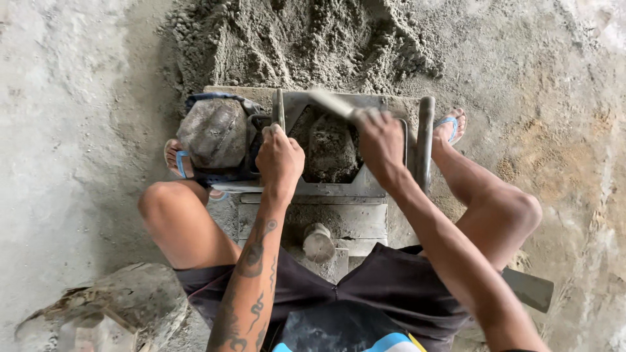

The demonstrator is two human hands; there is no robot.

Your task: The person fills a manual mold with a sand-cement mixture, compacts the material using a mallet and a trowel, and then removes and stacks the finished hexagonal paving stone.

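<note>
Head view, looking straight down. You are seated astride a grey metal block mould [339, 189] that rests on the concrete floor [65, 130], knees spread to either side, a blue sandal [450, 124] by its far right corner. Your left hand [279, 156] is closed around an upright metal handle [279, 107] at the mould's left edge. Your right hand [381, 140] is closed on the grip of a pale, blurred tool [329, 101] — its working end cannot be made out — held over the open cavity. The cavity holds a damp, grey cement mix [329, 150], lumpy and not yet level with the rim. A heap of the same mix [293, 39] lies just beyond the mould. To the left, touching the mould's side, sits a rounded grey stone or cement-crusted lump [214, 133] on a dark blue cloth. A vertical bar [425, 140] runs along the mould's right side.

Handling, as a judgement: the steel mould looks heavy and rigid, gritty rather than slippery — take hold of it at the handle or side bar, not the caked rim. The mix appears crumbly and soft, likely to spill if jolted.
</note>
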